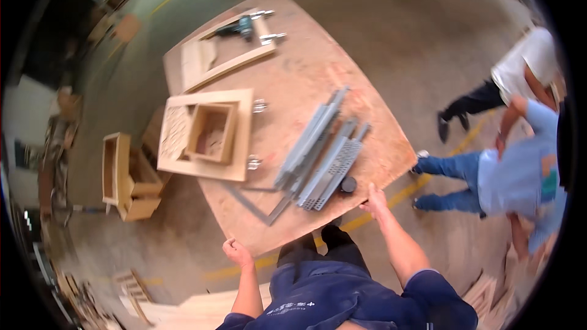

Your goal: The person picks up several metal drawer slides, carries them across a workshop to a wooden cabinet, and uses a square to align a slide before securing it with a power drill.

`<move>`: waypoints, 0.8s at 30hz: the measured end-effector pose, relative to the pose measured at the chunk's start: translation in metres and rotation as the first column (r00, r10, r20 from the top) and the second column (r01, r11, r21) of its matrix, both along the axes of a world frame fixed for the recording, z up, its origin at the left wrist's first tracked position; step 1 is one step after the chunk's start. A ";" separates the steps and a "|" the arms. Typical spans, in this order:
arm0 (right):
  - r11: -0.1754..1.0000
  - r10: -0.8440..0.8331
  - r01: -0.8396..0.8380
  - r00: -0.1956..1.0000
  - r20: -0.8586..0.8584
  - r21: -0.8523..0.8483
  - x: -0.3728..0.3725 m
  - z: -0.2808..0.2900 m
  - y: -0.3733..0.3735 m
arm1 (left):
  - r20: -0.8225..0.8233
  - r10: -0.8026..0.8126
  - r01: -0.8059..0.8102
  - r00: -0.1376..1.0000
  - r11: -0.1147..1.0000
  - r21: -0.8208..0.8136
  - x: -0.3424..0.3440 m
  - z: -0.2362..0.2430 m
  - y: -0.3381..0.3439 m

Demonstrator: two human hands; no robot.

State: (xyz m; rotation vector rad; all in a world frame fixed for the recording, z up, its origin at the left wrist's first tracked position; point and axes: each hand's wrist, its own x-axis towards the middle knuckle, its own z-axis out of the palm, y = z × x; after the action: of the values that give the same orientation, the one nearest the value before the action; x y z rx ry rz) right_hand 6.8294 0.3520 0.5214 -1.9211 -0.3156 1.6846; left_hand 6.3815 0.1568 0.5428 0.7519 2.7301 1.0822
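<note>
At the near edge of a worn wooden worktable [318, 67], my left hand [238, 252] is curled closed around the near left corner. My right hand [375, 200] grips the same edge further right, thumb on top and fingers underneath. Close to the right hand lie a small dark round object [348, 184] and two stacks of grey metal drawer slides [310, 140]. A flat metal angle square [267, 212] rests between the hands. Left of the slides, a pale wooden panel with metal hinges [241, 107] carries a small open wooden box [228, 134].
A power drill [246, 28] lies on a wooden frame [238, 60] at the table's far end. Wooden boxes [131, 186] stand off its left side. Two people, one in light blue [520, 171] and one in white [526, 64], are at the right. Timber [483, 293] lies behind them.
</note>
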 end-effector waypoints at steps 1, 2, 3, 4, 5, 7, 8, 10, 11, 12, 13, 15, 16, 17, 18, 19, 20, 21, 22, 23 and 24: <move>1.000 -0.005 0.005 0.999 0.033 0.003 -0.004 0.002 0.001 | -0.021 0.066 -0.066 0.998 0.998 -0.001 -0.006 -0.019 -0.019; 0.999 0.054 -0.053 0.998 0.015 -0.007 -0.002 -0.003 -0.003 | -0.054 0.162 -0.165 0.985 0.986 -0.040 -0.009 -0.036 -0.041; 0.999 0.027 -0.026 0.999 0.033 -0.028 0.005 -0.013 -0.007 | -0.084 0.249 -0.255 0.965 0.964 -0.075 -0.007 -0.048 -0.060; 0.999 0.001 0.002 0.999 0.052 -0.047 0.008 -0.022 -0.006 | -0.140 0.266 -0.276 0.954 0.959 -0.057 -0.001 -0.056 -0.064; 0.997 0.048 -0.046 0.998 0.031 -0.054 0.006 -0.027 -0.010 | -0.205 0.278 -0.292 0.939 0.956 -0.040 0.003 -0.062 -0.060; 0.997 0.006 -0.008 1.000 -0.023 -0.079 0.012 -0.025 -0.007 | -0.195 0.333 -0.366 0.922 0.915 -0.170 0.012 -0.065 -0.038; 0.995 0.032 -0.033 0.999 -0.013 -0.098 0.017 -0.028 -0.004 | -0.197 0.359 -0.393 0.912 0.903 -0.173 0.018 -0.058 -0.021; 0.994 0.024 -0.023 1.000 0.004 -0.103 0.017 -0.024 -0.003 | -0.150 0.496 -0.510 0.855 0.755 -0.412 0.035 -0.040 0.012; 0.994 -0.004 0.006 1.000 0.016 -0.107 0.011 -0.017 -0.003 | -0.147 0.501 -0.513 0.853 0.750 -0.418 0.038 -0.036 0.013; 0.994 -0.011 0.014 0.999 0.030 -0.109 0.007 -0.012 -0.002 | -0.169 0.504 -0.521 0.847 0.726 -0.449 0.036 -0.033 0.015; 0.990 0.045 -0.043 0.999 0.012 -0.138 0.003 -0.012 -0.003 | -0.187 0.496 -0.519 0.848 0.709 -0.477 0.032 -0.037 0.016; 0.982 0.133 -0.133 0.991 -0.007 -0.132 0.008 -0.036 -0.012 | -0.223 0.481 -0.526 0.848 0.707 -0.473 0.021 -0.048 0.021; 0.988 0.097 -0.096 0.995 -0.001 -0.121 0.006 -0.048 -0.011 | -0.213 0.474 -0.514 0.855 0.715 -0.473 0.014 -0.054 0.028; 0.991 0.074 -0.076 0.997 -0.024 -0.109 0.001 -0.050 -0.013 | -0.207 0.470 -0.508 0.858 0.718 -0.475 0.006 -0.060 0.031; 0.984 0.130 -0.133 0.991 -0.035 -0.121 0.005 -0.060 -0.014 | -0.214 0.453 -0.500 0.865 0.743 -0.446 0.000 -0.066 0.038; 0.968 0.137 -0.157 0.984 -0.113 -0.197 0.002 -0.053 -0.012 | -0.231 0.449 -0.504 0.863 0.752 -0.424 -0.007 -0.071 0.031; 0.958 0.102 -0.149 0.976 -0.193 -0.247 -0.008 -0.045 -0.013 | -0.245 0.487 -0.542 0.838 0.790 -0.285 -0.025 -0.080 0.017; 0.955 0.093 -0.159 0.961 -0.259 -0.248 -0.016 -0.038 -0.014 | -0.246 0.523 -0.564 0.816 0.815 -0.137 -0.033 -0.093 0.009; 0.953 0.016 -0.105 0.955 -0.297 -0.284 -0.014 -0.044 -0.016 | -0.195 0.550 -0.566 0.812 0.824 -0.036 -0.018 -0.105 0.022; 0.929 0.094 -0.213 0.927 -0.364 -0.303 -0.017 -0.037 -0.015 | -0.154 0.587 -0.585 0.794 0.808 0.064 -0.005 -0.112 0.022; 0.871 0.152 -0.357 0.849 -0.506 -0.338 -0.013 -0.048 -0.018 | -0.023 0.614 -0.607 0.789 0.785 0.124 0.004 -0.127 0.013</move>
State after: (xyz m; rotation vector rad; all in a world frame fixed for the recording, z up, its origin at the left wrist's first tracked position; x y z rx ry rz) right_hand 6.8167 0.3343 0.4736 -1.7216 -0.0180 2.5045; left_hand 6.3854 0.1696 0.4155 -0.1433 3.0711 1.3346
